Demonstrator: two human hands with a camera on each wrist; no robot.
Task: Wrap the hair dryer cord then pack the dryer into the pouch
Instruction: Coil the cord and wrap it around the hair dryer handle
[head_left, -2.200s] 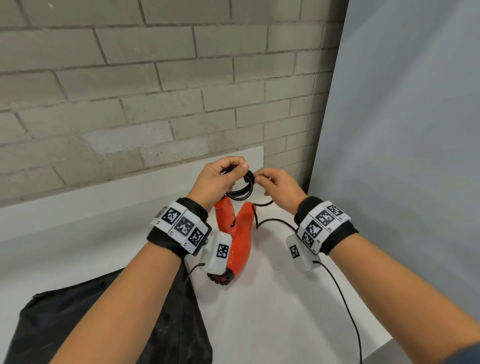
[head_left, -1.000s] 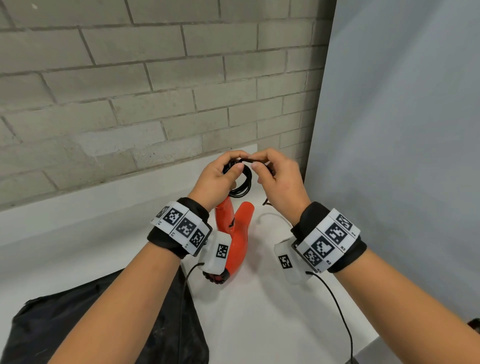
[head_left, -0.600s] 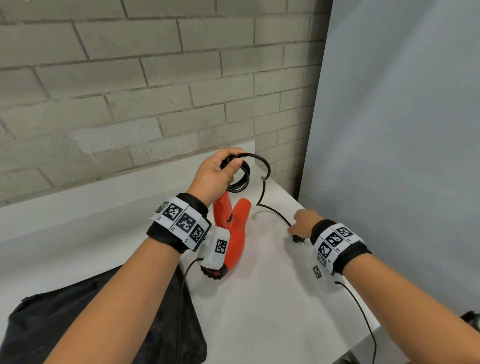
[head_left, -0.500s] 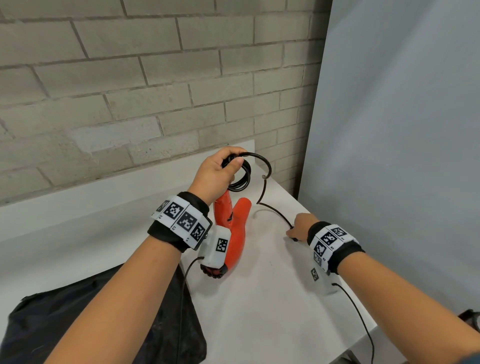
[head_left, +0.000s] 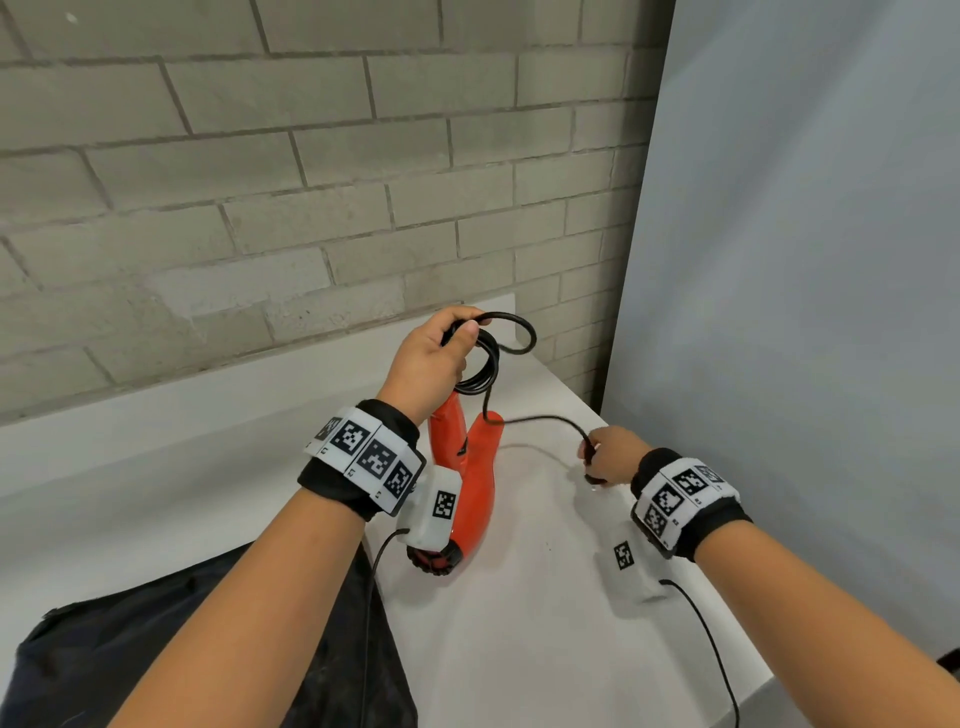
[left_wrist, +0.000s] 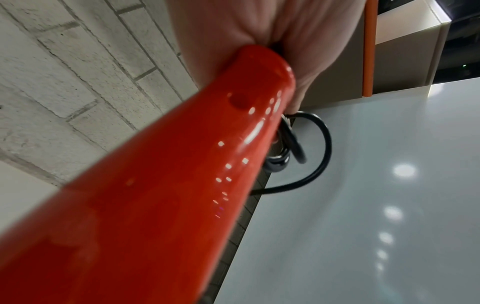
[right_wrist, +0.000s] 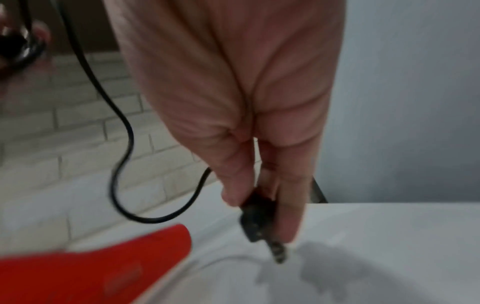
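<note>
1. The red hair dryer (head_left: 480, 483) sits folded on the white table (head_left: 545, 649), its handle and barrel forming a V that opens toward the brick wall (head_left: 260, 182).
2. The left hand (head_left: 431, 358) is raised above the dryer's far end, fingers and thumb curled round a bundle of black cord coils (head_left: 480, 364). In the left wrist view the palm (left_wrist: 259, 24) sits just past the tip of the glossy red body (left_wrist: 168, 195), with the coils (left_wrist: 285, 152) hanging beside it.
3. One loose loop arcs out of the bundle on the side away from the left hand, then the cord drops past the dryer and runs across to the right hand (head_left: 610, 460).
4. The right hand is low, just above the table and to the right of the dryer, pinching the black plug (right_wrist: 257, 218) between thumb and fingers; its metal prong points down at the tabletop. That view is blurred.
5. The black pouch (head_left: 156, 665) lies flat on the table on the near left of the dryer, partly under the left forearm.
6. A grey panel (head_left: 805, 260) stands to the right of the dryer, beyond the table edge.
</note>
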